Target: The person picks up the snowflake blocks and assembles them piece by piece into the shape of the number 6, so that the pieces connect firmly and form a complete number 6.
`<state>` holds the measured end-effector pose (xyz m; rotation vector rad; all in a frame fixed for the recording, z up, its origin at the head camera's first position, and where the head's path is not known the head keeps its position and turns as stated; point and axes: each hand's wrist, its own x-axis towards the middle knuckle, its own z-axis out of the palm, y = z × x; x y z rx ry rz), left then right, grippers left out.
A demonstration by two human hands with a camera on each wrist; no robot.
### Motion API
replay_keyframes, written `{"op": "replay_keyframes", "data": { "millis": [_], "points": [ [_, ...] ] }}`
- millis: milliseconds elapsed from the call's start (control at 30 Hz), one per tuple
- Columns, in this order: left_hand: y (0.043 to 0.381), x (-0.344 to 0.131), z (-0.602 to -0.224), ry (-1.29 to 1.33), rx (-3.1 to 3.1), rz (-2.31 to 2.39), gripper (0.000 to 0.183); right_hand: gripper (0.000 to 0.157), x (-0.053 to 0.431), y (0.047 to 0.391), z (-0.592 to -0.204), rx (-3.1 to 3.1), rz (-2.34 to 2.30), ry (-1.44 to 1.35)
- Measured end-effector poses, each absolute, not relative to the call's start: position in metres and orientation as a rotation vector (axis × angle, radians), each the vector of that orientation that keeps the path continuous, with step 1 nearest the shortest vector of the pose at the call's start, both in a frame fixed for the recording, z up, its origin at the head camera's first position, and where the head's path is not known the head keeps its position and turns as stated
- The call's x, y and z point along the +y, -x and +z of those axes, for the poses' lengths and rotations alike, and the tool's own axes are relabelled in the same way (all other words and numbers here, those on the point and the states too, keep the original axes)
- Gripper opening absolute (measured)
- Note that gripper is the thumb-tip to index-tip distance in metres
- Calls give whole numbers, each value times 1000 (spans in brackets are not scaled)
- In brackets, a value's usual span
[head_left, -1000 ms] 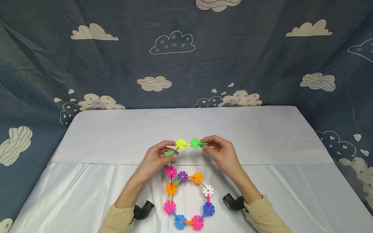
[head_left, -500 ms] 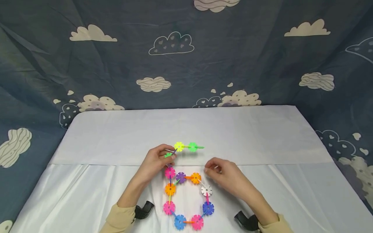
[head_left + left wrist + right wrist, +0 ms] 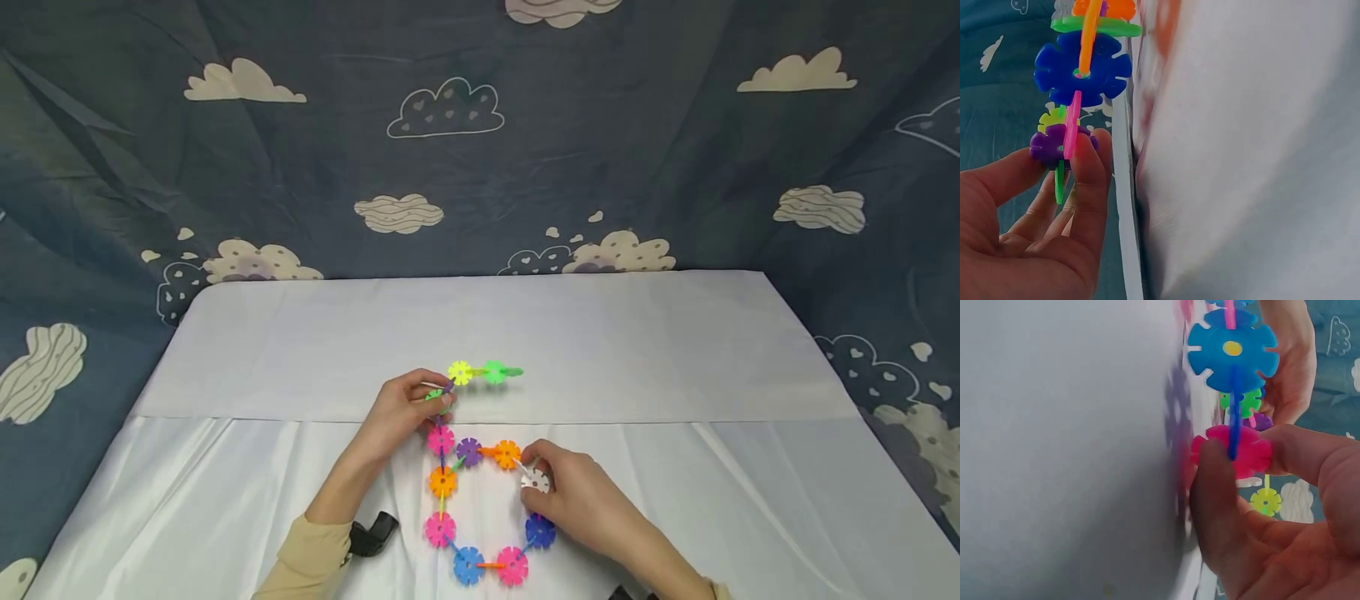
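Observation:
A chain of colourful notched plastic interlocking discs forms a ring with a tail. My left hand (image 3: 399, 408) pinches the tail at a purple disc (image 3: 1050, 147), beside a green disc (image 3: 435, 401). Beyond those fingers the tail runs right, through a yellow disc (image 3: 461, 372) to a bright green disc (image 3: 494, 372). My right hand (image 3: 588, 493) pinches a pink disc (image 3: 1250, 450) on the ring's right side, between the white disc (image 3: 536, 480) and the dark blue disc (image 3: 540, 532). From the head, my right fingers hide that pink disc.
A white cloth (image 3: 712, 358) covers the table, with a fold line across it. Behind hangs a dark blue curtain (image 3: 630, 142) printed with clouds. A black wrist mount (image 3: 373, 534) sits at my left cuff.
My right hand has let go of the bright green end of the tail, come down towards me, and taken hold of the ring's right side. My left hand keeps its grip.

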<state>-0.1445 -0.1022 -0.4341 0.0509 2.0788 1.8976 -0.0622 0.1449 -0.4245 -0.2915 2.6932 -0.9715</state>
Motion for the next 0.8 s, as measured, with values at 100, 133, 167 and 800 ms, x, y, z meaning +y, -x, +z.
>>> {"op": "replay_keyframes", "data": {
  "millis": [100, 133, 167, 800],
  "points": [
    [148, -101, -435, -42, 2090, 1898, 28, 27, 148, 68, -425, 2649, -1062, 290],
    [149, -101, -436, -42, 2104, 1893, 27, 27, 149, 70, -425, 2636, -1091, 287],
    [151, -101, -437, -38, 2114, 1889, 26, 26, 149, 72, -425, 2626, -1114, 280],
    [197, -98, -437, -39, 2092, 1801, 24, 25, 155, 107, -426, 2585, -1212, 169]
  ]
}}
